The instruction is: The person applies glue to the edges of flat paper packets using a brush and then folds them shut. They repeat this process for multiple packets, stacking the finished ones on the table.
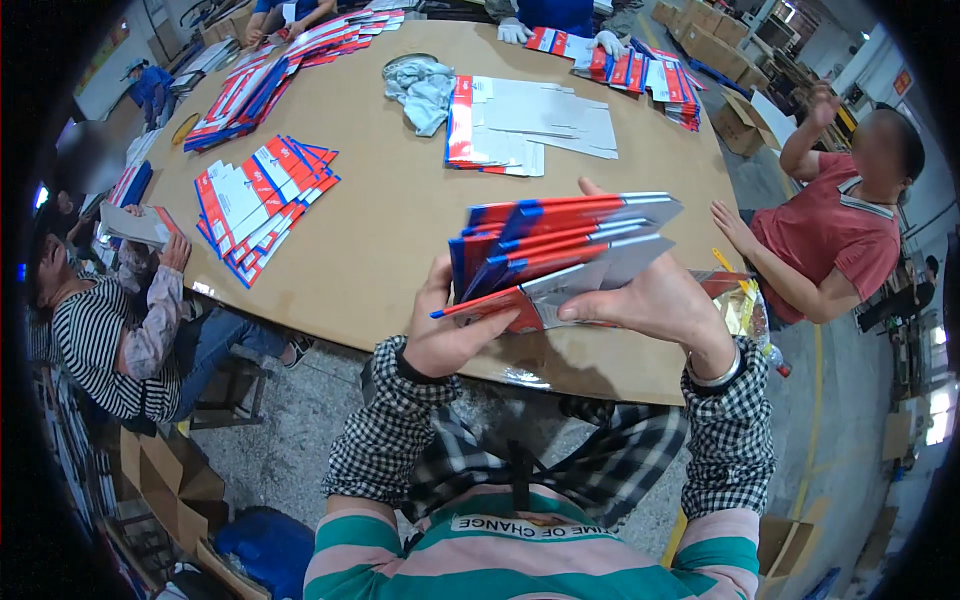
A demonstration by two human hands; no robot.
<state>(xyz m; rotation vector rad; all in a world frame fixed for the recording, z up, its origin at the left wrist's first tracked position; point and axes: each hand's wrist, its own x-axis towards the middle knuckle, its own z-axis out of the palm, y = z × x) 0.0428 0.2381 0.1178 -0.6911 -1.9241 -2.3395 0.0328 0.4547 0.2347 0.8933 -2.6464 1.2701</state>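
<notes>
Above the near edge of the table, both my hands hold a thick stack of flat printed cartons (560, 245), red, white and blue. My left hand (450, 325) grips its left end, with the thumb lying over the lowest front carton. On the right end my right hand (660, 300) is closed round the stack, thumb in front and a fingertip showing past the top edge. The cartons fan slightly apart at the top. Beyond them lies a loose pile of cartons (465, 135) with grey blank sides (560, 120) showing.
A grey cloth (418, 92) lies beside that pile on the brown table (380, 220). More carton piles (265, 200) are at the left and far edges. Co-workers sit or stand around: one in red (840, 230) at right, one in stripes (110, 350) at left. Cardboard boxes (165, 480) stand on the floor.
</notes>
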